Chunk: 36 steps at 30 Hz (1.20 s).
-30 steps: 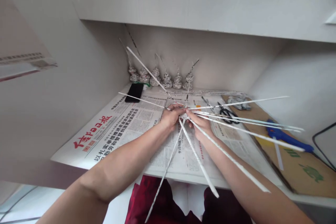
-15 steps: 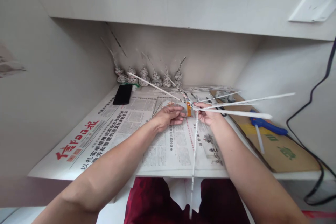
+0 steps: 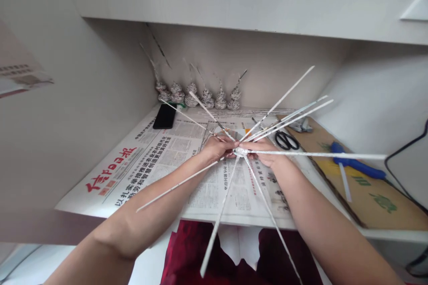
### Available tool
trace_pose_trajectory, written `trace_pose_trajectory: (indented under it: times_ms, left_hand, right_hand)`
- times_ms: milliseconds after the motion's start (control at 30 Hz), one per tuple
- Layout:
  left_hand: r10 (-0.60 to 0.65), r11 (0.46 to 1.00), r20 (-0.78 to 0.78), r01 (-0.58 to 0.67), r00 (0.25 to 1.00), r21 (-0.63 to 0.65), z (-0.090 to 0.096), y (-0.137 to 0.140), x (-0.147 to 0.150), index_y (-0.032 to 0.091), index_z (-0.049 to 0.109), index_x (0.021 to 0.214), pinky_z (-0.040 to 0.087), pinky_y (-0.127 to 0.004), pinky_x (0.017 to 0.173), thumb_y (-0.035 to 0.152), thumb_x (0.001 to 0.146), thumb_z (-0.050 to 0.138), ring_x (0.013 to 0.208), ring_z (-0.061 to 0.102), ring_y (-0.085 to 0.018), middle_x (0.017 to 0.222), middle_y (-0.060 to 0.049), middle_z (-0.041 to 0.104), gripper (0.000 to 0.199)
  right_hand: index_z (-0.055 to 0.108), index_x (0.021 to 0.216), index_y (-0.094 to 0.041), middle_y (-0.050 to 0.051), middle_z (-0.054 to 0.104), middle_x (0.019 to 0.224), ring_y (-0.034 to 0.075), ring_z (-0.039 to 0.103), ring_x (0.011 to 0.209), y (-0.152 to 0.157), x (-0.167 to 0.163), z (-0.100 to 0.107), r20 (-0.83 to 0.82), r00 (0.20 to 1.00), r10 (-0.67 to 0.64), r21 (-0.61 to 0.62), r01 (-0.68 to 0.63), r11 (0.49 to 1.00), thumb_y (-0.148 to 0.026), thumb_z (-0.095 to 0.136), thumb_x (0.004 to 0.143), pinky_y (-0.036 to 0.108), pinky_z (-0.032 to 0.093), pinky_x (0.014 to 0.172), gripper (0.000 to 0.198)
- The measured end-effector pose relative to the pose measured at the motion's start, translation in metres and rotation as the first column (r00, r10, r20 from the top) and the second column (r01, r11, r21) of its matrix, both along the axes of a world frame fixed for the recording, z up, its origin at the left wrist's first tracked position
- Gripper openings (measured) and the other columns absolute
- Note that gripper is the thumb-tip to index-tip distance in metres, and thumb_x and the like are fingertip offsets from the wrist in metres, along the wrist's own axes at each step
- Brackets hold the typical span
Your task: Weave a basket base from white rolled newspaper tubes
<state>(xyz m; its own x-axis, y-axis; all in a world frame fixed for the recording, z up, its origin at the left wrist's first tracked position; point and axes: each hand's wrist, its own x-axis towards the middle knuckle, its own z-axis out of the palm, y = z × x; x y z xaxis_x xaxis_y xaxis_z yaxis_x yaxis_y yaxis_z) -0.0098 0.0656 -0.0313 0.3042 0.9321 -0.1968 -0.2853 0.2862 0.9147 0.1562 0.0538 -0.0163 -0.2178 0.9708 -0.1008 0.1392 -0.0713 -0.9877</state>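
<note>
Pale walls [image 3: 377,93], white desk [image 3: 388,234] in recess [image 3: 284,67], pale floor [image 3: 230,240], soft light

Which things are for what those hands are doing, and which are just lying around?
Seem part of the job:
paper sticks, held at their middle by the left hand and right hand
newspaper underneath

Seem just lying about:
black phone
scissors
blue glue gun
cardboard
six lumpy figures standing at the back

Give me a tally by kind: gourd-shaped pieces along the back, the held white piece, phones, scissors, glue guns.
Gourd-shaped pieces: 6
Held white piece: 1
Phone: 1
Scissors: 1
Glue gun: 1
Total: 10
</note>
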Motion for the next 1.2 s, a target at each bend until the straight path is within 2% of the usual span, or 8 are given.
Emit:
trace_pose_trajectory:
  times_ms: [167, 267, 467, 600, 933, 1067, 1200]
  left_hand:
    - [0.07, 0.988, -0.008, -0.068, 0.998, 0.136, -0.006, 0.004, -0.001, 0.011, 0.06, 0.051, 0.041, -0.022, 0.041, 0.023, 0.055, 0.087, 0.039, 0.045, -0.008, 0.043, 0.002, 0.052, 0.03]
    - [0.08, 0.983, -0.02, -0.076, 0.997, 0.166, -0.009, 0.006, -0.004, 0.012, 0.058, 0.05, 0.037, -0.021, 0.041, 0.023, 0.06, 0.083, 0.039, 0.044, -0.008, 0.044, 0.001, 0.052, 0.029]
    - [0.071, 0.99, 0.01, -0.072, 0.997, 0.119, -0.009, 0.008, -0.004, 0.014, 0.053, 0.051, 0.043, -0.024, 0.047, 0.022, 0.063, 0.081, 0.042, 0.047, -0.009, 0.045, 0.001, 0.052, 0.031]
    - [0.088, 0.993, 0.039, -0.09, 0.995, 0.072, -0.008, 0.008, -0.002, 0.015, 0.052, 0.053, 0.048, -0.027, 0.051, 0.021, 0.062, 0.082, 0.044, 0.048, -0.01, 0.046, 0.002, 0.052, 0.032]
    - [0.097, 0.991, 0.007, -0.097, 0.995, 0.092, -0.007, 0.009, -0.004, 0.015, 0.05, 0.051, 0.045, -0.025, 0.047, 0.02, 0.063, 0.081, 0.04, 0.045, -0.009, 0.043, 0.003, 0.05, 0.034]
    - [0.157, 0.981, -0.079, -0.146, 0.984, 0.128, -0.011, 0.012, -0.002, 0.016, 0.05, 0.05, 0.041, -0.024, 0.044, 0.019, 0.065, 0.079, 0.037, 0.043, -0.008, 0.041, 0.003, 0.049, 0.032]
    - [0.192, 0.975, -0.116, -0.176, 0.975, 0.135, -0.015, 0.015, 0.0, 0.016, 0.053, 0.052, 0.037, -0.022, 0.043, 0.015, 0.068, 0.075, 0.037, 0.044, -0.009, 0.041, 0.003, 0.051, 0.027]
  right_hand:
    - [0.068, 0.066, -0.018, 0.002, 0.063, 0.059, 0.011, 0.052, 0.049, -0.003, 0.002, 0.005, -0.086, 0.996, 0.035, -0.049, -0.039, 0.998, -0.04, 0.083, 0.061, 0.021, 0.038, 0.038, 0.026]
    - [0.07, 0.07, -0.017, 0.004, 0.067, 0.064, 0.012, 0.055, 0.05, -0.004, 0.005, 0.008, -0.087, 0.996, 0.009, -0.081, -0.016, 0.997, -0.038, 0.084, 0.06, 0.02, 0.039, 0.037, 0.027]
    - [0.071, 0.071, -0.015, 0.003, 0.068, 0.064, 0.01, 0.055, 0.05, 0.0, 0.004, 0.003, -0.082, 0.994, -0.073, 0.021, 0.075, 0.997, -0.037, 0.086, 0.053, 0.017, 0.034, 0.035, 0.032]
    - [0.071, 0.07, -0.016, 0.002, 0.067, 0.063, 0.011, 0.055, 0.05, 0.0, 0.0, 0.001, -0.076, 0.99, -0.116, 0.045, 0.12, 0.992, -0.038, 0.086, 0.053, 0.018, 0.033, 0.035, 0.031]
    - [0.069, 0.07, -0.02, 0.001, 0.067, 0.061, 0.013, 0.055, 0.049, -0.003, -0.006, 0.0, -0.065, 0.987, -0.147, 0.139, 0.155, 0.978, -0.039, 0.082, 0.059, 0.021, 0.035, 0.034, 0.025]
    - [0.07, 0.07, -0.019, 0.001, 0.065, 0.059, 0.013, 0.053, 0.046, 0.0, -0.008, -0.007, -0.064, 0.987, -0.146, 0.153, 0.154, 0.976, -0.04, 0.082, 0.058, 0.022, 0.035, 0.035, 0.027]
    - [0.071, 0.07, -0.018, 0.0, 0.065, 0.057, 0.014, 0.054, 0.047, 0.002, -0.01, -0.015, -0.048, 0.984, -0.172, 0.237, 0.179, 0.955, -0.039, 0.08, 0.061, 0.024, 0.037, 0.04, 0.025]
